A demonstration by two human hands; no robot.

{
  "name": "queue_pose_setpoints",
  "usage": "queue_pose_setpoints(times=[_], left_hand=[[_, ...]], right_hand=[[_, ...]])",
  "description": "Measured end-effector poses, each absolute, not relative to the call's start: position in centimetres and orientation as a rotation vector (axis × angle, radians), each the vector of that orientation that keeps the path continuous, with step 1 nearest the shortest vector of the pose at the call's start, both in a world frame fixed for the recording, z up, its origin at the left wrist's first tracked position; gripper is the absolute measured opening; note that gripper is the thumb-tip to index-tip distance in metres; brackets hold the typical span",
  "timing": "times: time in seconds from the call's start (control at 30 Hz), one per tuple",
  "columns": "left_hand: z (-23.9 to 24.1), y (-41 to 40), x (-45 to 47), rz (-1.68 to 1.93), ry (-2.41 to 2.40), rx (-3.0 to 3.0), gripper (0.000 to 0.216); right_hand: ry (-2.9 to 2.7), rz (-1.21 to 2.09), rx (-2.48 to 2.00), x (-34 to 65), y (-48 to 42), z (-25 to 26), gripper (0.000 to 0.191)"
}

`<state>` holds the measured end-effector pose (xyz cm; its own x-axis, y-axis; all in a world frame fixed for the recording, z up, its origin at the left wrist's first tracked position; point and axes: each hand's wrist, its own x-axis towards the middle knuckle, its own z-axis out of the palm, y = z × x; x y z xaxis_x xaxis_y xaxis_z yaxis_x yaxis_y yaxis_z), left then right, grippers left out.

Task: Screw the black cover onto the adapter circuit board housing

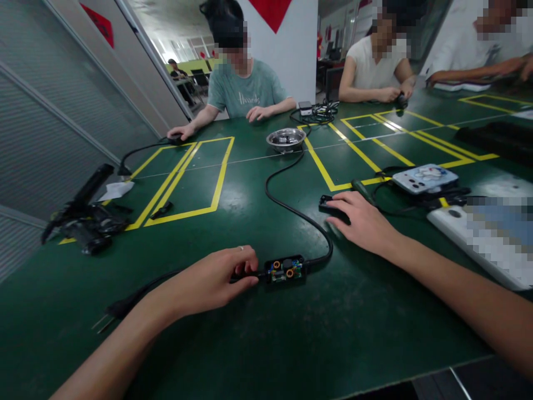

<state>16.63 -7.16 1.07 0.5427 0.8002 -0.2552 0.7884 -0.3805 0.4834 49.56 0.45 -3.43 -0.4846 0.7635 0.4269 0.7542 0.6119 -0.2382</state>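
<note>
A small black case half (285, 270) lies on the green table with its circuit board facing up; copper-ringed coils show on the board. Black cable leaves it at both ends. Just left of it, my left hand (222, 275) curls its fingers around the power cord (254, 275). That cord runs back under my wrist to a two-pin plug (116, 309). Farther right, my right hand (362, 219) grips a black plastic cover (327, 204) between thumb and fingers, low at the table surface. My fingers partly hide the cover.
A metal bowl (286, 140) with small parts stands mid-table beside the cable (283, 208). At left lies a black clamp-like device (89, 222). A phone (425, 179), a screwdriver-like handle (362, 191) and a white device (478, 244) lie at right. Several people sit across the table.
</note>
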Motion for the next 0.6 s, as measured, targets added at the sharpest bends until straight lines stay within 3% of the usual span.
queue_pose_setpoints(times=[0.07, 0.23, 0.6], left_hand=[[0.8, -7.4, 17.2, 0.118, 1.290, 2.278, 0.027], [-1.1, -8.4, 20.0, 0.244, 1.178, 2.510, 0.058], [-1.6, -8.8, 20.8, 0.032, 0.997, 2.653, 0.054]], right_hand=[[-2.367, -0.063, -1.306, 50.1, 1.4, -4.2, 0.043], [-2.475, -0.062, -1.343, 50.1, 1.4, -4.8, 0.031], [-2.359, 0.004, -1.424, 49.7, 0.7, -4.2, 0.027]])
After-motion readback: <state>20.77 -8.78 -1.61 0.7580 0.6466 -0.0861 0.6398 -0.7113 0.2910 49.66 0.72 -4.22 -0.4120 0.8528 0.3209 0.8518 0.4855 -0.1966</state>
